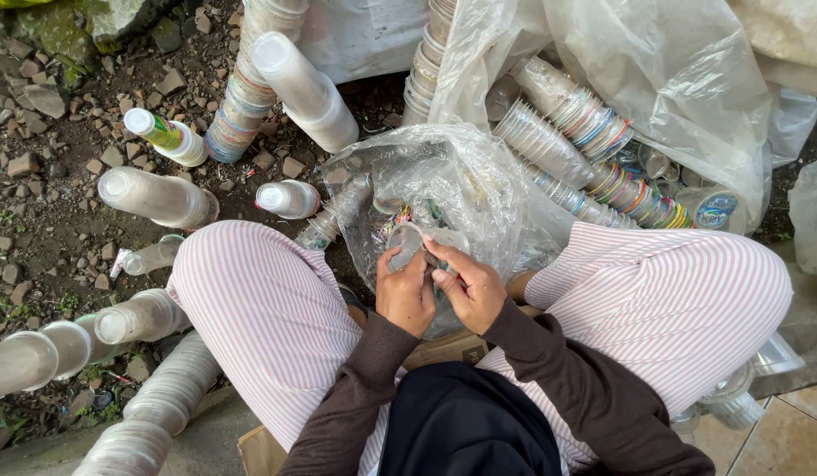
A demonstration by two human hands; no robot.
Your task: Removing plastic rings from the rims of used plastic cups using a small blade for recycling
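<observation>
Both my hands meet between my knees, over a clear plastic bag (466,189) full of used cups. My left hand (404,291) and my right hand (468,286) together hold a clear plastic cup (411,240) lying on its side, rim towards the left. The right thumb and fingers pinch at the cup's rim; the left fingers wrap its body from below. Pink striped trousers (267,308) frame the bag on both sides.
Tall stacks of nested clear cups (157,198) stand on the stony soil at left. More stacks with coloured rims (593,154) lie in a big plastic sheet (673,70) at upper right. Flattened cardboard (443,348) is under me; tiled floor (787,436) lower right.
</observation>
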